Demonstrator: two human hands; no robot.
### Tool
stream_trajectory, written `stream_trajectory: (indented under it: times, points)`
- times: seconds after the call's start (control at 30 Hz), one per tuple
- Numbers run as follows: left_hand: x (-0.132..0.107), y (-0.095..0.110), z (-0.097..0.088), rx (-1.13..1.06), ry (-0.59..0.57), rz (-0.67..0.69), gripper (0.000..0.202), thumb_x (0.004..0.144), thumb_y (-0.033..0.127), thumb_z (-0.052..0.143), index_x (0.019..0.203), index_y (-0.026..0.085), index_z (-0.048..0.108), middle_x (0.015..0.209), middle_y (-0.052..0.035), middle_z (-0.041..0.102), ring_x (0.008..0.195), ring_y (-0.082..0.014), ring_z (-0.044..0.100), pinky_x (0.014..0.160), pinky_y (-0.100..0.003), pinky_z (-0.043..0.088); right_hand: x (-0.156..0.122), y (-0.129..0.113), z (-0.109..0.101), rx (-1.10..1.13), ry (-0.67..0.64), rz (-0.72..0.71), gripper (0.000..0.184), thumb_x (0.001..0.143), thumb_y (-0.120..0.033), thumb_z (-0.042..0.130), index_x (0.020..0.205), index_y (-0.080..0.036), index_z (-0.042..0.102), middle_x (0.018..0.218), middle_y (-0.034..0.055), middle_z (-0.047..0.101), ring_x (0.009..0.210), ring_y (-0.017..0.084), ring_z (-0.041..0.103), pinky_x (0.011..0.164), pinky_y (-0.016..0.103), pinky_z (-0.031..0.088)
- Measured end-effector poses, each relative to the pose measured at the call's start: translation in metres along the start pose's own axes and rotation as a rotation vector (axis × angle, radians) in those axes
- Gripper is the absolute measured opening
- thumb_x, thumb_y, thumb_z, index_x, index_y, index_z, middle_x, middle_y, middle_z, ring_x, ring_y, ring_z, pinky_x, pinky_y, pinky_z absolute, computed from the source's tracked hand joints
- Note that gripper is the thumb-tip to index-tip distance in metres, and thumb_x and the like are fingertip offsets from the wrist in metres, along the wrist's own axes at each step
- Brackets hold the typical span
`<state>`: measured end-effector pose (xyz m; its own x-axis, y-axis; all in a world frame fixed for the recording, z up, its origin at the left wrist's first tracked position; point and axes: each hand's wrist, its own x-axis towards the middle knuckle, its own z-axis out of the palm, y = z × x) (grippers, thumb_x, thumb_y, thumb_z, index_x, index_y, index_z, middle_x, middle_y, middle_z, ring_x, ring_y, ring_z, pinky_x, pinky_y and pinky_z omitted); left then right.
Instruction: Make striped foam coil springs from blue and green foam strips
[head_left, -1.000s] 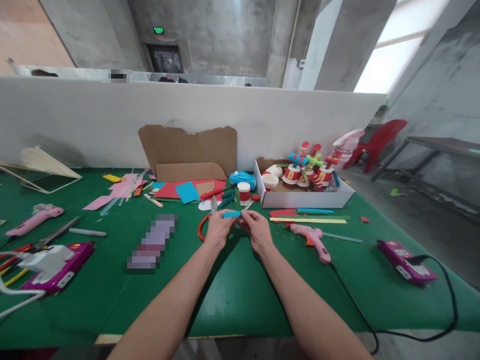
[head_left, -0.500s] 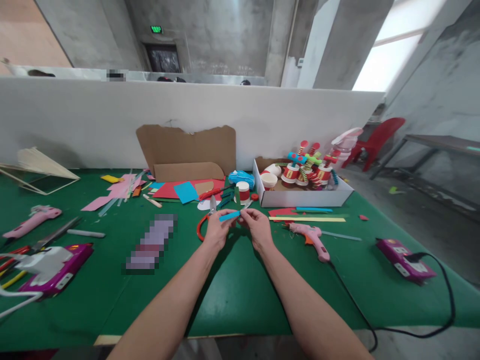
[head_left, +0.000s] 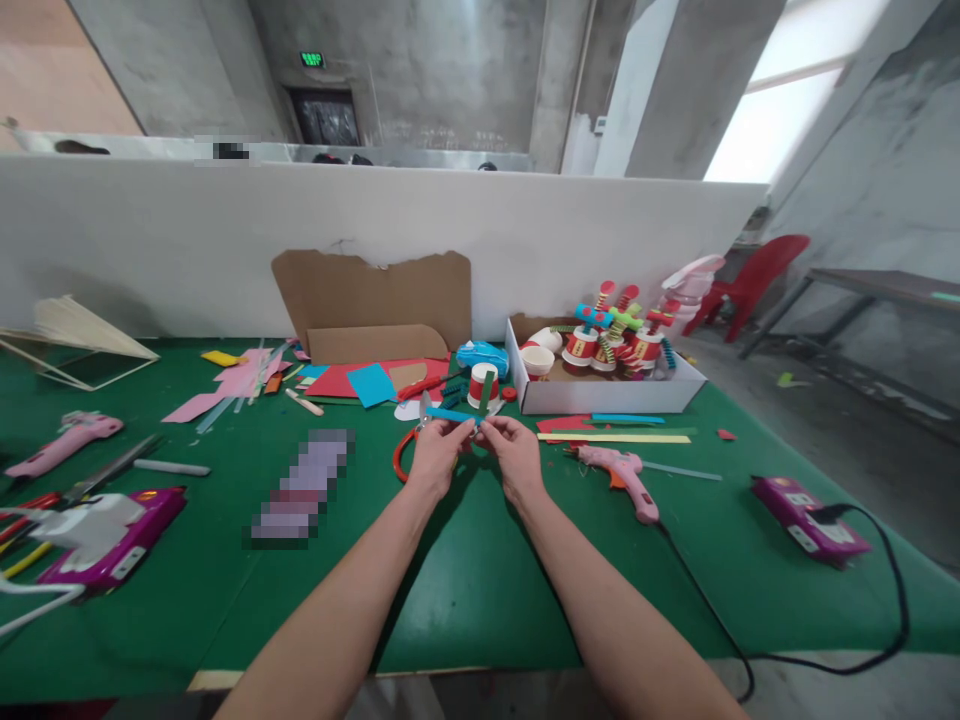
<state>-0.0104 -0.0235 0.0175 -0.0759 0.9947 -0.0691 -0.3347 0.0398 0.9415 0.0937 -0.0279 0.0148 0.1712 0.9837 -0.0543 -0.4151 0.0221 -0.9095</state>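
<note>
My left hand (head_left: 436, 455) pinches a narrow blue paper strip (head_left: 448, 414) that sticks out to the left over its fingers. Close against it, my right hand (head_left: 514, 455) is closed at the lower end of a green paper strip (head_left: 487, 390), which stands nearly upright. The two strips meet at an angle between my fingertips; how they join there is too small to tell. Just behind the strips stands an upturned red and white paper cup (head_left: 475, 388). Orange-handled scissors (head_left: 402, 456) lie beside my left hand, partly hidden by it.
A white box (head_left: 607, 398) holds several cup figures. To the right lie a pink glue gun (head_left: 619, 470), its cord and a purple power strip (head_left: 810, 522). Pink paper scraps (head_left: 240, 380), another glue gun (head_left: 71, 443) and a second power strip (head_left: 124, 560) are on the left.
The blue strip has turned, its free end swinging up and away from me. The green strip has shifted slightly right and tilted. Both hands stay in nearly the same place.
</note>
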Motion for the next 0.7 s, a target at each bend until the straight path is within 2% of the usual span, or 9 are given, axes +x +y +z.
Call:
stream_trajectory:
  times: [0.17,0.27,0.4,0.7]
  points:
    - [0.004,0.0,-0.004,0.06,0.035,0.014,0.034,0.05,0.039,0.079,0.062,0.012,0.064,0.057,-0.0027,0.061,0.049,-0.0087,0.049,0.052,-0.023,0.039,-0.001,-0.003,-0.001,0.05,-0.052,0.088,0.029,0.049,-0.027,0.081,0.071,-0.017,0.065,0.059,-0.0028,0.064,0.053,0.009,0.059,0.063,0.025,0.052]
    - [0.001,0.005,-0.003,0.135,0.045,0.031,0.032,0.049,0.038,0.079,0.059,0.012,0.065,0.054,-0.0028,0.061,0.05,-0.0099,0.05,0.051,-0.023,0.038,0.0,-0.004,-0.001,0.06,-0.055,0.131,0.03,0.049,-0.03,0.082,0.071,-0.016,0.067,0.06,-0.0016,0.065,0.052,0.009,0.057,0.061,0.024,0.051]
    - [-0.002,0.009,-0.001,0.191,0.026,0.041,0.028,0.05,0.037,0.078,0.057,0.013,0.066,0.053,-0.0024,0.061,0.049,-0.0108,0.05,0.051,-0.023,0.039,0.001,-0.004,-0.001,0.036,-0.065,0.138,0.028,0.053,-0.038,0.079,0.064,-0.015,0.068,0.055,-0.0016,0.062,0.05,0.008,0.054,0.059,0.024,0.05]
    - [-0.001,0.004,-0.002,0.141,-0.004,0.031,0.029,0.051,0.037,0.078,0.06,0.012,0.067,0.058,-0.0046,0.065,0.052,-0.012,0.054,0.055,-0.025,0.044,0.003,-0.001,-0.002,0.053,-0.03,0.151,0.028,0.049,-0.037,0.08,0.062,-0.016,0.068,0.052,-0.0031,0.061,0.046,0.007,0.053,0.053,0.021,0.046]
